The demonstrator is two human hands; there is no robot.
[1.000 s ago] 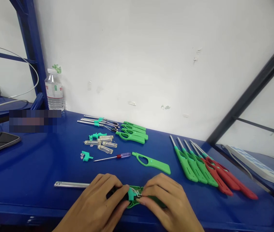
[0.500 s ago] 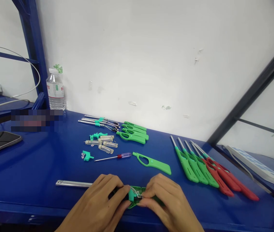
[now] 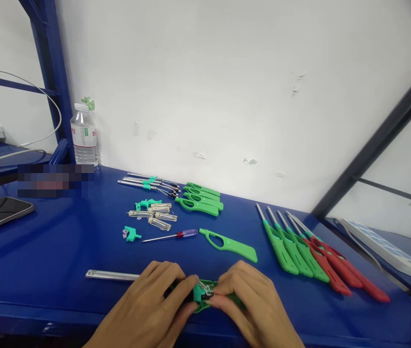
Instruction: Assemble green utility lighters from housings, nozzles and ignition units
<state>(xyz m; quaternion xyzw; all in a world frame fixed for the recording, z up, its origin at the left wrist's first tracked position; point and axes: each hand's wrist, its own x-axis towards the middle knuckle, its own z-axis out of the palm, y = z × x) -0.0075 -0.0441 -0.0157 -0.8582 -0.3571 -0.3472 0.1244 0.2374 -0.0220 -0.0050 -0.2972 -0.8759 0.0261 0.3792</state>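
Note:
At the front edge lies an opened gas lighter: a metal tube (image 3: 113, 275) points left, out of a green half-shell (image 3: 202, 306). My left hand (image 3: 147, 304) is closed on its middle, thumb and fingertips beside the teal trigger (image 3: 197, 293). My right hand (image 3: 252, 297) pinches the lighter's inner parts, at a small black piece with white wires (image 3: 205, 287); the fingertips hide some of it. Just beyond lie a loose green half-shell (image 3: 238, 247), a screwdriver (image 3: 180, 234) with a purple and red handle, and a teal trigger (image 3: 131, 234).
Clear fuel tanks (image 3: 160, 224), tube assemblies (image 3: 136, 184) and stacked green shells (image 3: 201, 207) lie farther back. Assembled green lighters (image 3: 281, 251) and red lighters (image 3: 330, 275) are at right. A phone (image 3: 2, 213) and a water bottle (image 3: 84, 140) are at left.
Both hands stay at the lighter with nearly the same grip. The fingertips and the inner parts have shifted very slightly; nothing else on the table has moved.

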